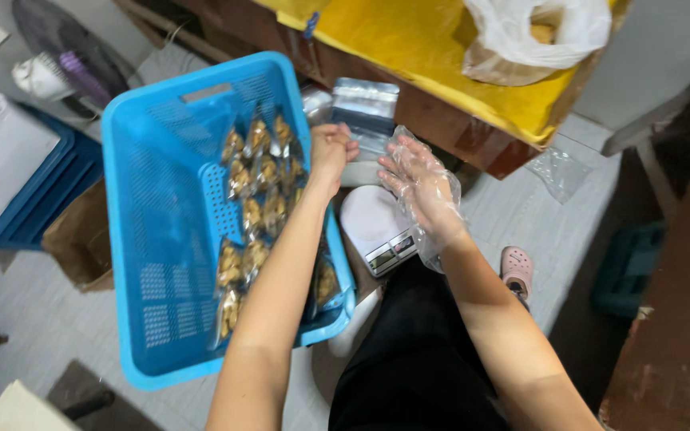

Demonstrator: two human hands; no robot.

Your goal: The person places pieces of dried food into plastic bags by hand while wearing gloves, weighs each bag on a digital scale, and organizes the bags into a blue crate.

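1. The left hand (331,150) is curled into a loose fist at the far right edge of the blue basket (161,231). I cannot tell if its grip has anything in it; the fingers hide the inside.
2. The right hand (418,185) wears a thin clear plastic glove (433,199). Its fingers are spread flat and wide, and it holds nothing. It hovers just above the far edge of the small white scale (373,227).
3. The two hands are near each other, with a small gap between them. A stack of shiny silver pouches (365,112) lies just past both hands, beside the left fist.
4. Small clear packs of golden snacks (253,199) lie in rows inside the basket, along its right side. The left forearm crosses over some of them, so a few packs are hidden.
5. The near part of the scale is tucked behind the right wrist and the person's black clothes. What the scale stands on is hard to make out.
6. The left half of the basket has open room. On the right, the wooden desk with a yellow cover (441,56) stands close, and a white plastic bag (537,32) on it is cut off at the top.
7. A pink shoe (517,267) rests on the pale floor to the right.
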